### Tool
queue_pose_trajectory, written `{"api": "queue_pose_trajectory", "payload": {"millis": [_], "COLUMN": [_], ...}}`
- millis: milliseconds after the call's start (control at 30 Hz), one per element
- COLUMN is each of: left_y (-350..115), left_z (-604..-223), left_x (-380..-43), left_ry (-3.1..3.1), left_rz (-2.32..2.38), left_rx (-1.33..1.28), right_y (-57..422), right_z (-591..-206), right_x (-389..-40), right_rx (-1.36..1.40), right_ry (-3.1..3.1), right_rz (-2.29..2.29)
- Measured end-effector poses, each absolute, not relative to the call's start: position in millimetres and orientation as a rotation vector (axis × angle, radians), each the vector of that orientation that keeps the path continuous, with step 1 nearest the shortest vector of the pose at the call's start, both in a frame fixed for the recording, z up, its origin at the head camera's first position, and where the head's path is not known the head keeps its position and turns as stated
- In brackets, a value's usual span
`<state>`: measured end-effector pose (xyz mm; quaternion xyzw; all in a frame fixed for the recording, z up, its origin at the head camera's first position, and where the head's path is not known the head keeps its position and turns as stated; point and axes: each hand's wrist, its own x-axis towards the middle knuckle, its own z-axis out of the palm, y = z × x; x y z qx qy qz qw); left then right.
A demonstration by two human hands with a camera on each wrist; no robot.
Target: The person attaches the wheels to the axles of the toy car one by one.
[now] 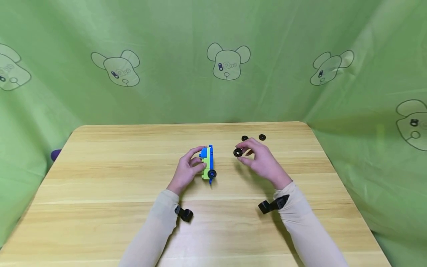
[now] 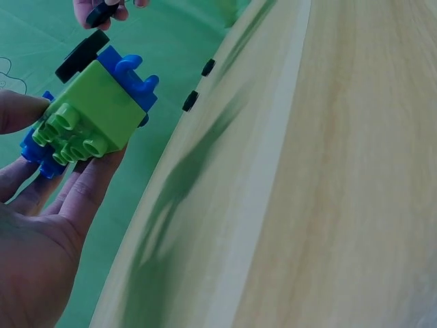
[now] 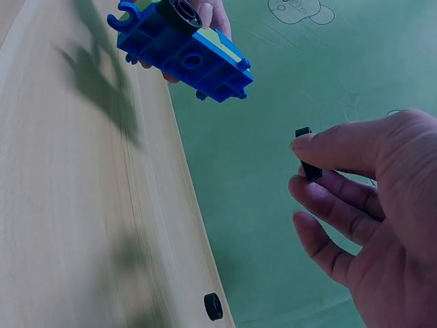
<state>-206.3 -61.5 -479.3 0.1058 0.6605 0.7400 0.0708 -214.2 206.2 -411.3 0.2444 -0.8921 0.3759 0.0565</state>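
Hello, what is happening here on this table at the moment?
A person is working on a small toy car made of blue and green bricks. The left hand holds the car on its side above the wooden table, with one black wheel already fitted. The right hand pinches a second black wheel between thumb and fingers, a short way from the car. Two more loose wheels lie on the table behind that hand.
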Motion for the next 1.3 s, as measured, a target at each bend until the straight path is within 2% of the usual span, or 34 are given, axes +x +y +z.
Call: {"api": "queue_pose_trajectory", "payload": {"millis": [1300], "left_y": [-57], "left_z": [-476], "left_x": [-205], "left_ry": [1.963], "left_rz": [2.244], "left_rx": [0.335], "right_y": [152], "right_z": [-414], "right_x": [-214], "right_rx": [0.824], "right_ry": [-2.682], "right_rz": [1.135]}}
